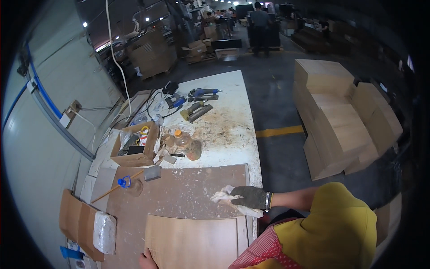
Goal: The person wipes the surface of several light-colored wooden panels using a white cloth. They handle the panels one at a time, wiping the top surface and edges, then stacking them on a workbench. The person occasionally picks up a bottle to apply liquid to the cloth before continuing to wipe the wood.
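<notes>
A pale wooden panel [190, 240] lies near me on the brown, paint-flecked work board [179, 190]. My left hand [148, 260], bare and partly cut off by the lower edge of the view, grips the panel's left edge. Past the panel's far right corner, my right hand [251, 198], in a dark glove, is closed on a crumpled white cloth [224, 195]. The cloth is over the board, and part of it is hidden under the glove.
Beyond the board, a white table [224, 143] holds nail guns [197, 111], a bottle with an orange cap [184, 141] and a wooden box of odds and ends [150, 157]. A grey block [152, 173] and a stick [112, 190] lie left. Stacked wooden cabinets [331, 121] stand right.
</notes>
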Motion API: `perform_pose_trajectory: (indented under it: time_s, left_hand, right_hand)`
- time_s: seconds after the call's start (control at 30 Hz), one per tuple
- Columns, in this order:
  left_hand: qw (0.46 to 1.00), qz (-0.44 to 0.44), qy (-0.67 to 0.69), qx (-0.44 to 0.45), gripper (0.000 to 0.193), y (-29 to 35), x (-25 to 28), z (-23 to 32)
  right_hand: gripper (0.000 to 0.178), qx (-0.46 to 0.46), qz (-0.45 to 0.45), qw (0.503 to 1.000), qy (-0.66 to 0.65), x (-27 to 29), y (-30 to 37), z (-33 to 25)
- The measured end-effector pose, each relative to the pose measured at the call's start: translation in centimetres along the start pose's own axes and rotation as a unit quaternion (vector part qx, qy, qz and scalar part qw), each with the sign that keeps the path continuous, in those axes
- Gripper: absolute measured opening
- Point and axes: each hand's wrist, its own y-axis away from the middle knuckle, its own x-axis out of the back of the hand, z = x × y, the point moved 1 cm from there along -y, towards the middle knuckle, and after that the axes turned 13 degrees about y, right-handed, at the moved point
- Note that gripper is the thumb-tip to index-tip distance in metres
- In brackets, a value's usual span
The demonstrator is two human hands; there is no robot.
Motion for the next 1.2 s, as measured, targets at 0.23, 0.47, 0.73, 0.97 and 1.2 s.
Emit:
perform_pose_trajectory:
  time_s: [0.23, 0.47, 0.73, 0.97, 1.2]
  left_hand:
    - [0.929, 0.301, -0.081, -0.2, 0.046, -7.1, 10.0, 7.0]
    - [0.851, 0.292, -0.116, -0.422, 0.038, 13.2, 22.3, 20.4]
    - [0.931, -0.137, -0.117, -0.317, 0.067, 33.0, 7.2, 23.8]
    - [0.939, -0.064, -0.131, -0.312, 0.058, 40.3, -10.9, 14.3]
    - [0.948, -0.042, -0.124, -0.289, 0.066, 36.0, -16.0, 10.5]
  right_hand:
    - [0.05, -0.037, 0.054, 0.997, -0.042, 0.9, 3.5, 1.1]
    - [0.035, 0.055, 0.102, 0.993, 0.013, 3.2, 2.4, 2.5]
    - [0.057, 0.172, 0.147, 0.953, 0.203, 8.4, -0.1, 15.9]
    - [0.031, 0.16, 0.108, 0.973, 0.13, 8.6, -4.2, 15.0]
    - [0.027, 0.293, 0.146, 0.923, 0.202, 9.8, -5.3, 12.4]
